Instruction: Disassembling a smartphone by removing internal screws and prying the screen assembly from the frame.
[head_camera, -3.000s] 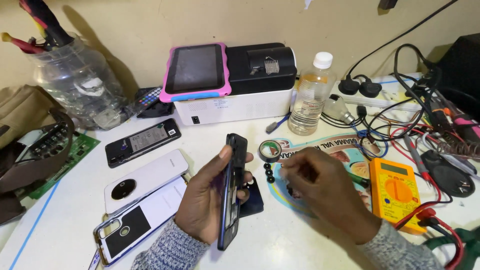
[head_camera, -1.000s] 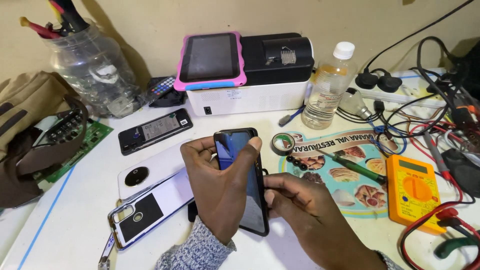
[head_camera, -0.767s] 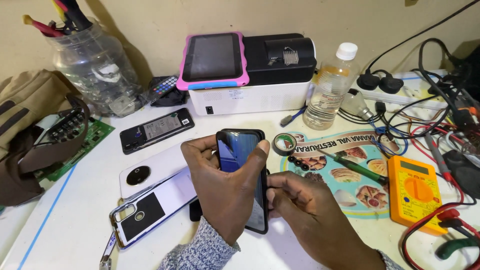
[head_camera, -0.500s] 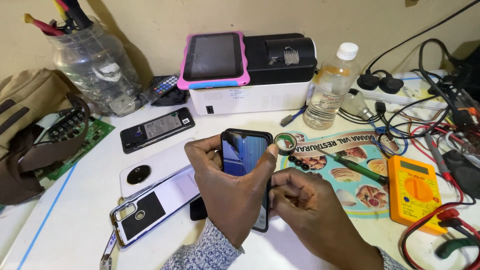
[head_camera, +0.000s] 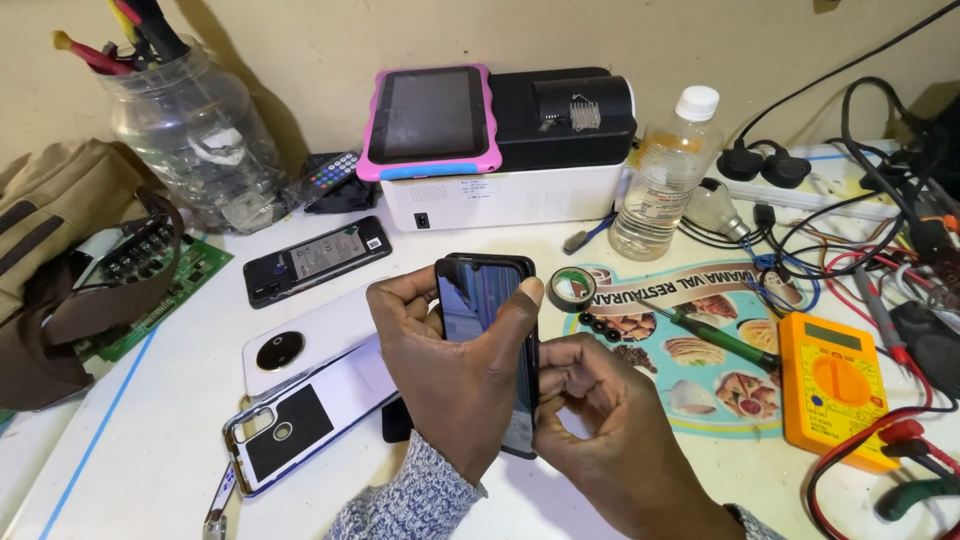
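In the head view, the left hand (head_camera: 455, 375) holds a dark phone (head_camera: 490, 300) upright above the white table (head_camera: 150, 440), with the screen turned to the person; the thumb lies across the right edge of the screen and the other fingers wrap around the left edge, so the fingers are closed on the phone. The right hand (head_camera: 600, 415) is just beside it, on the right, and its bent fingertips touch the right edge of the phone near the lower half; they press or pinch this edge, but I cannot tell if they really grip it. The screen shows thin coloured lines. Under the hands, on the table, lie 2 white phone back covers (head_camera: 310, 340), one above the other, and further back a phone without its back (head_camera: 318, 260). To the left there is a green circuit board (head_camera: 165, 300) and a brown bag (head_camera: 60, 250), and behind them a clear plastic jar (head_camera: 195, 140) with tools in it. At the wall stands a white and black box (head_camera: 540, 160) with a pink tablet (head_camera: 430, 120) leaning on it, and near it a plastic bottle (head_camera: 665, 175). To the right lie a roll of tape (head_camera: 573, 288), a green screwdriver (head_camera: 715, 335) on a round printed mat (head_camera: 700, 385), and a yellow meter (head_camera: 835, 385) with red and black cables.
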